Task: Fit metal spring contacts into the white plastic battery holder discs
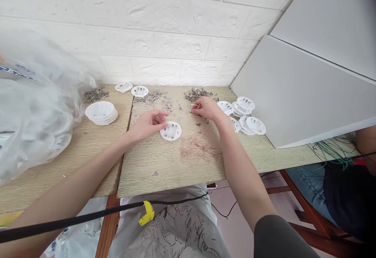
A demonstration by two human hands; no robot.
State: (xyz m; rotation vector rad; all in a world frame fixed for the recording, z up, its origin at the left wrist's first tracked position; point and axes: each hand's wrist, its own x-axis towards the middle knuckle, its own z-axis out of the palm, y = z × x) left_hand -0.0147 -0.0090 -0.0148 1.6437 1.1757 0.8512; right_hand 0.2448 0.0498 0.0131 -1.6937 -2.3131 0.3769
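A round white plastic disc [173, 134] with slots and small metal pieces in it lies flat on the table. My left hand [149, 125] is at its left edge, fingers apart, thumb tip touching or nearly touching the rim. Further right, my right hand [206, 108] has its fingertips pinched together low over the table. Something tiny seems to be at those fingertips, too small to make out. Just behind that hand is a heap of small metal clips [197, 93]. Looser metal pieces [151, 98] are spread behind the disc.
Finished-looking white discs [255, 125] are stacked at the right, beside a grey panel [308, 93]. A disc stack [100, 111] and a plastic bag [35, 113] occupy the left. A black cable [102, 212] crosses in front. Another person's arm [366, 144] shows near green wires [335, 152].
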